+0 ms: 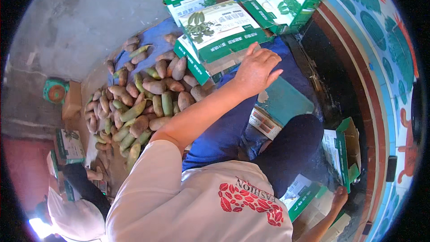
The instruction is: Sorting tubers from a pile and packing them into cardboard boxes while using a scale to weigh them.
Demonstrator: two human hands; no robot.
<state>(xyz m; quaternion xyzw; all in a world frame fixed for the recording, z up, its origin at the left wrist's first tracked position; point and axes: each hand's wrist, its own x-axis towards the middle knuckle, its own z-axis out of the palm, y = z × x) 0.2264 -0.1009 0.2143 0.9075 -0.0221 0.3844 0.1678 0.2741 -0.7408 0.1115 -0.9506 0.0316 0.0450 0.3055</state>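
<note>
My left hand is held over the near edge of a green-and-white printed carton, fingers loosely bent and apart, thumb spread. Nothing shows in it. The carton lies tilted, its brown cardboard flap beneath my wrist and fingers. Low on the right, my right hand has its fingers closed at the lower corner of an open green-and-white carton. Part of that grip is hidden. Beside the right forearm lies another open carton.
A large heap of green and reddish-brown radishes spreads to the left on a blue sheet. More open cartons stand at the back. A teal plastic lid lies near my knees. Another person sits at lower left.
</note>
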